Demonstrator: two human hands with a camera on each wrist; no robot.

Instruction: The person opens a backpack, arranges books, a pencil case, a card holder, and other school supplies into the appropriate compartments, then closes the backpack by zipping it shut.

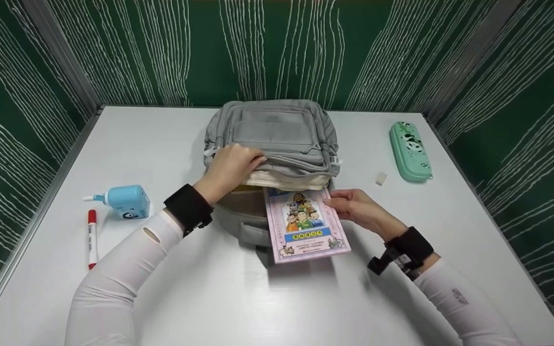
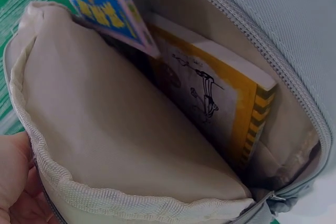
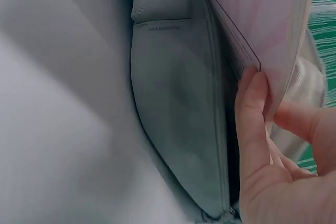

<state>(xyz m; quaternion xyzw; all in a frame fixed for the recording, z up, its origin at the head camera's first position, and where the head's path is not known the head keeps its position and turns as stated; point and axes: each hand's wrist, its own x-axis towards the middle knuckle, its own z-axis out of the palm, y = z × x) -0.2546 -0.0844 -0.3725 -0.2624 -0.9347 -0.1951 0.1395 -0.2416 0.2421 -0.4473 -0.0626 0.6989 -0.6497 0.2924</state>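
A grey backpack (image 1: 277, 126) lies on the white table with its main compartment unzipped. My left hand (image 1: 233, 166) grips the edge of its front flap and holds it up; in the left wrist view that hand (image 2: 18, 179) shows at the lower left. A pink book with cartoon figures (image 1: 308, 226) sits partly inside the opening, its lower part sticking out. My right hand (image 1: 358, 209) pinches the book by its right edge, thumb on one face and fingers on the other. Inside the bag, the left wrist view shows a yellow-edged book (image 2: 210, 93).
To the left are a light blue bottle with a white nozzle (image 1: 128, 202) and a red-capped marker (image 1: 92, 239). At the right lie a green panda pencil case (image 1: 409, 151) and a small whitish eraser-like block (image 1: 381, 179). Green panels stand around the table (image 1: 185, 298).
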